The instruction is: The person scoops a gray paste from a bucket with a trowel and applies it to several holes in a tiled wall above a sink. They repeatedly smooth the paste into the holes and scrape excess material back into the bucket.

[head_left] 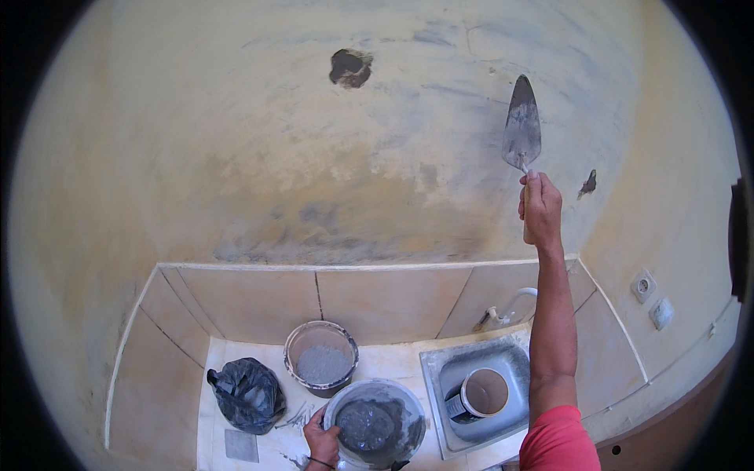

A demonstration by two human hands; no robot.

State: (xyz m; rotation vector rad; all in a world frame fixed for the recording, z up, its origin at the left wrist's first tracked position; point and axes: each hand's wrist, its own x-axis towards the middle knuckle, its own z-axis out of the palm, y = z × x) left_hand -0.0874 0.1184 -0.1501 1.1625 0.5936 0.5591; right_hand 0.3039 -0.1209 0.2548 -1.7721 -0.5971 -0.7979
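Note:
My right hand (539,206) is raised in front of the stained cream wall (259,133), closed round the handle of a pointing trowel (522,125). The trowel points upward, its grey blade smeared darker near the tip. A small ragged hole (587,184) shows in the wall to its right, a bigger dark hole (349,67) higher to the left. Low at the bottom, my left hand (322,439) grips the rim of a round bucket (416,432) containing wet dark grey mix (369,428). Behind it stands another bucket (297,345) with pale grey material inside.
A crumpled black bag (245,392) and a small grey square piece (241,446) lie on the white counter (216,361). A steel sink (506,416) holds a container (484,392), below a tap (495,314). Tiles (389,302) line the recess. Two sockets (643,286) are on the right wall.

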